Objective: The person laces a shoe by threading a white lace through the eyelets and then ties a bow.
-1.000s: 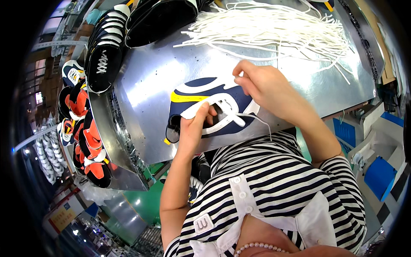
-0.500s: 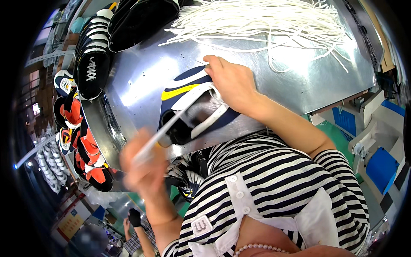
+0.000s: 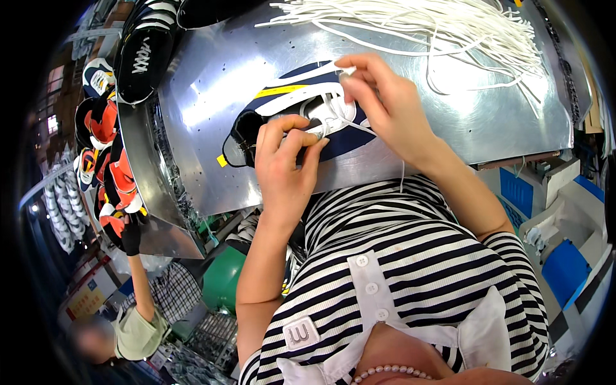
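Note:
A navy and white shoe upper with a yellow stripe lies on the metal table, its black-lined opening toward the left. A white shoelace runs through its eyelets, and one end hangs past the table's near edge. My left hand is over the opening, its thumb and fingers pinched on the lace at the near eyelet row. At the far eyelet side, my right hand pinches a bit of white lace between thumb and forefinger. The fingers partly cover the lacing.
A pile of loose white laces lies at the far side. Stacked black uppers stand at the left, with red and black ones beyond the edge. A co-worker's black-gloved hand reaches those. Grey bins stand at the right.
My left hand has come back from the lower left, where it held the lace stretched out, to the eyelets. My right hand has lifted slightly off the upper. A co-worker's arm now reaches the red uppers.

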Tool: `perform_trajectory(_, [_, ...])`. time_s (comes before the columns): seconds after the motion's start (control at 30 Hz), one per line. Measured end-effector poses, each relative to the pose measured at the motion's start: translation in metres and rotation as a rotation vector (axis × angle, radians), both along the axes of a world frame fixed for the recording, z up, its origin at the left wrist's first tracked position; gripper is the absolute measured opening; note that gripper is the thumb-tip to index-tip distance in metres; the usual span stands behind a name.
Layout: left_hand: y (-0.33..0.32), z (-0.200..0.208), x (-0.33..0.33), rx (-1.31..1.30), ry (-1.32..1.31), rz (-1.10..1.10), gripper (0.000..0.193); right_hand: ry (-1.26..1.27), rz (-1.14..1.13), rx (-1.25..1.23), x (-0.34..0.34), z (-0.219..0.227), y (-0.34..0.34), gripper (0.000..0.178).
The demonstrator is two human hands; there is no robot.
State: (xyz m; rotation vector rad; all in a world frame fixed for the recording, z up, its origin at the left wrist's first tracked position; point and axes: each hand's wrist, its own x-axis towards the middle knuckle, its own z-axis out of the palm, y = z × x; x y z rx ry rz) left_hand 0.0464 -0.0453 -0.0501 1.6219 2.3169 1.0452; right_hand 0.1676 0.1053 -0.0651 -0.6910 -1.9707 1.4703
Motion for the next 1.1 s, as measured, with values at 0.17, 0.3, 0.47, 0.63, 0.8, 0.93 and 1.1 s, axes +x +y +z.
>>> perform_trajectory(0.17, [0.002,0.002,0.002,-0.078,-0.123,0.157,0.028,-0.118,0.16,-0.049,0.029,0.004,-0.031,0.025])
perform_trajectory(0.3, [0.006,0.009,-0.003,-0.211,-0.082,0.164,0.03,-0.224,0.205,-0.049,0.032,-0.002,-0.034,0.022])
perform_trajectory(0.47, [0.007,0.008,-0.005,-0.219,-0.103,0.16,0.027,-0.252,0.213,-0.102,0.027,-0.006,-0.03,0.023])
perform_trajectory(0.63, [0.002,-0.004,-0.006,-0.099,-0.037,0.05,0.025,-0.303,0.197,-0.162,0.021,0.0,-0.029,0.023])
perform_trajectory(0.8, [-0.001,-0.014,-0.003,0.008,0.08,-0.063,0.02,-0.325,0.201,-0.044,-0.006,-0.019,-0.034,0.024])
perform_trajectory(0.93, [-0.008,-0.018,-0.004,0.095,0.038,-0.072,0.029,-0.351,0.266,0.044,0.005,-0.014,-0.024,0.023])
perform_trajectory(1.1, [-0.027,-0.024,-0.003,0.074,0.154,-0.091,0.035,-0.312,0.216,0.057,0.03,0.027,0.005,0.018])
